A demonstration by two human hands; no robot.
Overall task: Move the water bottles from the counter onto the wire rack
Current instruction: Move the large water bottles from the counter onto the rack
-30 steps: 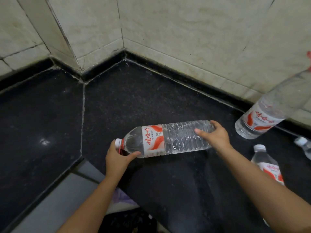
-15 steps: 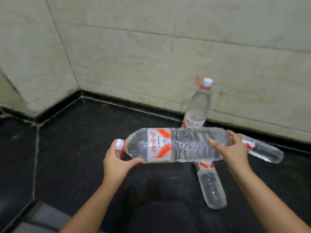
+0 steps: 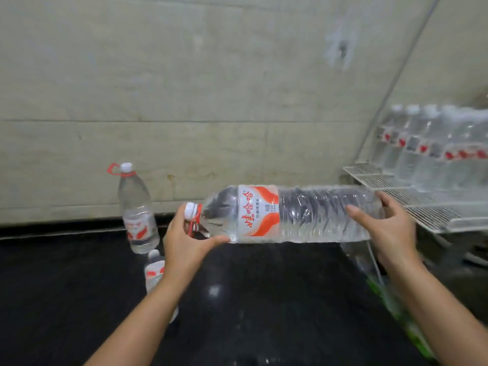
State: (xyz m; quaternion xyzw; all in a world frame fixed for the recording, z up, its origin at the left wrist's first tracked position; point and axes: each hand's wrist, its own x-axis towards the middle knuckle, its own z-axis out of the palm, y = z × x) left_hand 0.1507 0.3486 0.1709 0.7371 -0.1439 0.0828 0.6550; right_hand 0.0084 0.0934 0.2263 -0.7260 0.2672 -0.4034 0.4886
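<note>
Since half a second ago the view and both hands have swung rightward, so the wire rack now shows just beyond the right hand, where before only wall and counter lay there. The row of bottles already standing on it sits up and behind that hand, blurred.

The big water bottle is held off the dark counter, lying level between the two hands, its long axis running left to right, cap toward the left hand and base toward the rack. The right hand cups the base end, fingers spread around it; the left hand is closed around the neck by the cap. The right hand is the nearer to the rack, so the base would likely lead.

Behind the left hand an upright bottle stands by the wall; a smaller lying bottle is partly hidden by that forearm. Nothing stands between base and rack edge.
</note>
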